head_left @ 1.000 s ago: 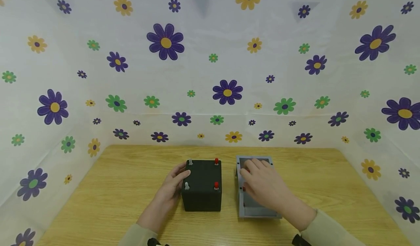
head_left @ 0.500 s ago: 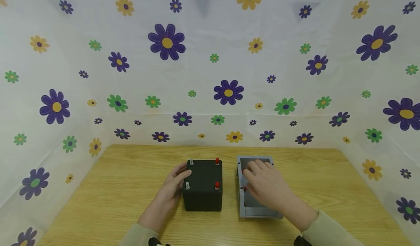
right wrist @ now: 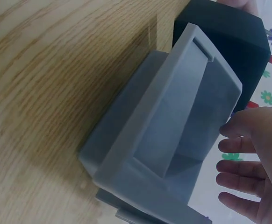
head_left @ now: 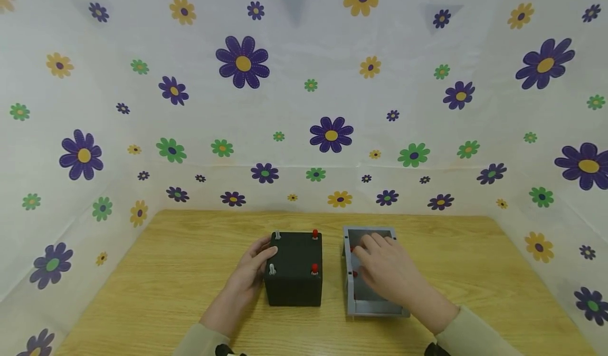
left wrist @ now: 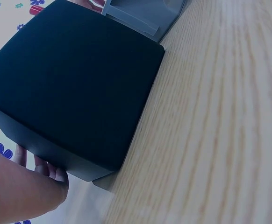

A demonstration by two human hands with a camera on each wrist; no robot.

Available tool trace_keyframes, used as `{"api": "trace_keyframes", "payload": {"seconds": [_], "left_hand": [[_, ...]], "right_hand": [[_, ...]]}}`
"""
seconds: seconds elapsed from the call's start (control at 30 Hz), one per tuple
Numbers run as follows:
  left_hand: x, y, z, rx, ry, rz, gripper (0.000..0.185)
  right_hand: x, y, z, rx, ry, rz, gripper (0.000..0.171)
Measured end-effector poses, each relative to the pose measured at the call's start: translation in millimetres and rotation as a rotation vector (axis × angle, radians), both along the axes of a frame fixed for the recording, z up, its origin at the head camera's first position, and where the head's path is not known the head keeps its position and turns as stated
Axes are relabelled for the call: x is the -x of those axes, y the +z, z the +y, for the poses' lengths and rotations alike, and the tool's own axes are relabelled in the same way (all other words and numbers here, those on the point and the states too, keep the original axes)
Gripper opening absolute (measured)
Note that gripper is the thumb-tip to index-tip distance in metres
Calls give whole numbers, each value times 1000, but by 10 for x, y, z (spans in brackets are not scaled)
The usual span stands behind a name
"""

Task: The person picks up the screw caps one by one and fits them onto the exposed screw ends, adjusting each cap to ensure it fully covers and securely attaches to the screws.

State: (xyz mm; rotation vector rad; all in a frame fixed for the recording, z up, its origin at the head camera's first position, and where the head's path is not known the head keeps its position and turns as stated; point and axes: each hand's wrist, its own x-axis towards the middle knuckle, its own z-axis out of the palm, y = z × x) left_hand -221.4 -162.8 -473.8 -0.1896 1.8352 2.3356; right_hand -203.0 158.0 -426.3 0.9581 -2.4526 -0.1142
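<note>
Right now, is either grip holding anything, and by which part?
The left grip holds the black box by its left side and top edge. Whether the right grip, over the gray bin, holds anything cannot be told.

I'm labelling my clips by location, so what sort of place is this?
Probably a small screened-off work booth: a wood-grain table, a flowered sheet around its back and sides, and a black box and grey bin within reach.
</note>
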Motion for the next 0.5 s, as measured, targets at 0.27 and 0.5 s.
{"api": "trace_keyframes", "payload": {"seconds": [0.27,0.5], "left_hand": [[-12,-10,9,-12,3,12,59],[-6,-9,6,-17,8,8,59]], "right_hand": [[14,-63,14,-11,-25,-2,25],[36,-113,24,-8,-27,9,24]]}}
